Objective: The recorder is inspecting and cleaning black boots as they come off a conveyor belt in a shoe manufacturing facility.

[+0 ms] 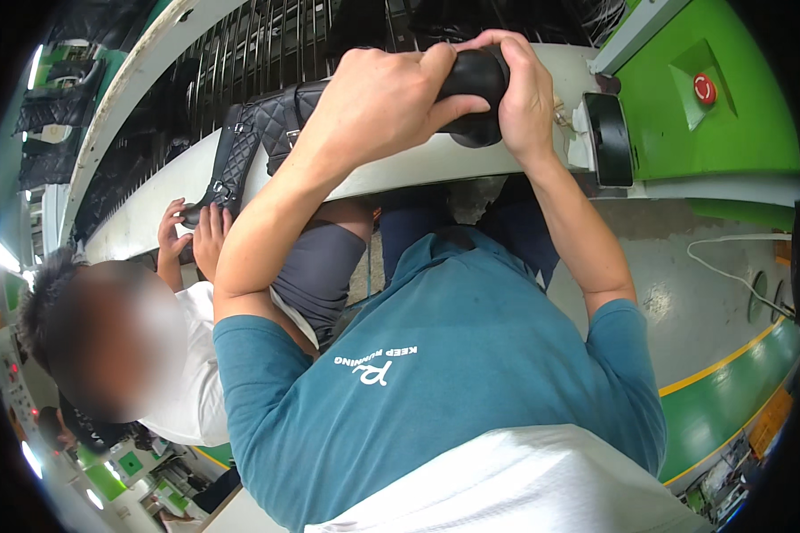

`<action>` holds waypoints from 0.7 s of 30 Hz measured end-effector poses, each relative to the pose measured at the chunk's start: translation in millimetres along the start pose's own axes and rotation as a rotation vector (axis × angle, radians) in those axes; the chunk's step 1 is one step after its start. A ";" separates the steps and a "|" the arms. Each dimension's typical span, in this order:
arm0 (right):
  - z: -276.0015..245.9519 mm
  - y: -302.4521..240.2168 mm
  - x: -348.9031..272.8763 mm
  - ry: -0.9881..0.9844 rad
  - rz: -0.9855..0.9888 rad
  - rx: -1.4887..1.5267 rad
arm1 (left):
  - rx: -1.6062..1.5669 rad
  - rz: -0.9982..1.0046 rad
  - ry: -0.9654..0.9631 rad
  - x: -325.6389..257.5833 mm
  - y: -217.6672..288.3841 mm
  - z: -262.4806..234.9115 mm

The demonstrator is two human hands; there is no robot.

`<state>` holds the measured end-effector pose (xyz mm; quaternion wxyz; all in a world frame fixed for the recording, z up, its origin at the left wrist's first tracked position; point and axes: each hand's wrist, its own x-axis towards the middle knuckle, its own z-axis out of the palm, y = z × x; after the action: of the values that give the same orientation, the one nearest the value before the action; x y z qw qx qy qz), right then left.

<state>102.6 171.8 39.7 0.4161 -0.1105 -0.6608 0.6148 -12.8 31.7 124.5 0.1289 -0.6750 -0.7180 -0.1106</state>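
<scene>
- The left hand [378, 98] and the right hand [520, 93] both close around a black rounded part [478, 75] at the far side, over the white rim of the worktop [418, 164].
- The fingers of both hands are clamped on this part; the left ones wrap over its top, the right ones press on its right end.
- The part seems to join a black quilted bag [271, 129], which lies on the rim just left of the hands, with its strap [227, 173] hanging down to the left.
- I judge that the step in hand is pressing or shaping this end of the bag; the next move probably calls for a firm, even grip so the piece does not slip.
- A co-worker's hands [191, 235] hold the low end of the strap, at the near left.
- Beyond the rim, dark quilted pieces [267, 49] lie on a belt; I cannot tell how many.
- The bag looks closed; what is inside is not visible.
- A green machine housing [738, 133] with a red button [704, 88] stands at the far right.
</scene>
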 end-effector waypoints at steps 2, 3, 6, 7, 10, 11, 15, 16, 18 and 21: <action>1.0 2.2 -4.7 0.048 -0.035 0.005 | 0.009 0.000 -0.011 -4.6 5.4 -0.6; 1.6 4.0 -6.7 0.034 -0.044 0.000 | 0.010 -0.009 0.004 -7.0 6.4 -0.1; 7.0 -1.9 -12.4 0.079 -0.154 0.068 | -0.010 -0.013 0.086 -17.1 9.4 2.8; 8.9 0.4 -11.8 0.063 -0.149 0.065 | -0.014 -0.029 0.090 -19.6 6.6 6.6; 17.9 7.4 -18.9 0.063 -0.353 -0.039 | -0.287 -0.029 0.311 -35.2 -7.5 20.4; 15.5 8.5 -22.7 -0.025 -0.416 -0.151 | -0.339 -0.062 0.269 -44.6 -15.2 27.5; -16.4 23.9 -41.6 -0.620 -0.560 -0.399 | -0.467 -0.263 0.264 -103.4 -18.6 81.7; -28.4 23.8 -43.2 -0.628 -0.554 -0.497 | -0.412 -0.316 0.279 -117.4 -13.3 95.2; -48.7 28.0 -41.3 -0.615 -0.534 -0.625 | -0.369 -0.405 0.291 -143.1 -1.3 123.5; -49.7 35.6 -43.1 -0.688 -0.603 -0.679 | -0.382 -0.384 0.427 -165.8 1.6 167.6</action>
<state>150.9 187.1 -15.4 0.2753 0.1620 -0.9211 0.2225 -8.1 -68.5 -88.9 0.1245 -0.5010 -0.7552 -0.4040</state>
